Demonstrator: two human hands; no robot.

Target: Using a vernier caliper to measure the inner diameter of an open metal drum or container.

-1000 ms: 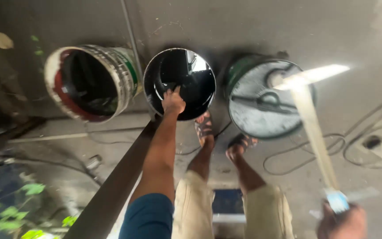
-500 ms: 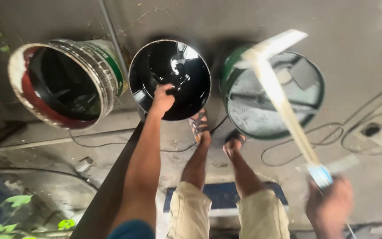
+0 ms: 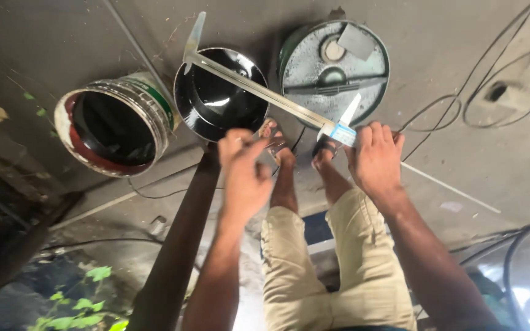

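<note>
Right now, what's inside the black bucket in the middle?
The black bucket holds a dark, shiny liquid that reflects light. A long pale measuring tool, held by the right hand, crosses over it. What's below the surface can't be seen.

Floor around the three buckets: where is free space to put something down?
Bare floor lies left of the white bucket, and right of the lidded green drum apart from cables. It is crowded around the black bucket, feet and caliper.

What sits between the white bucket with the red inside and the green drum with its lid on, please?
In the head view, an open black container stands between the white bucket and the green drum. The long caliper held by the right hand lies across its mouth.
</note>
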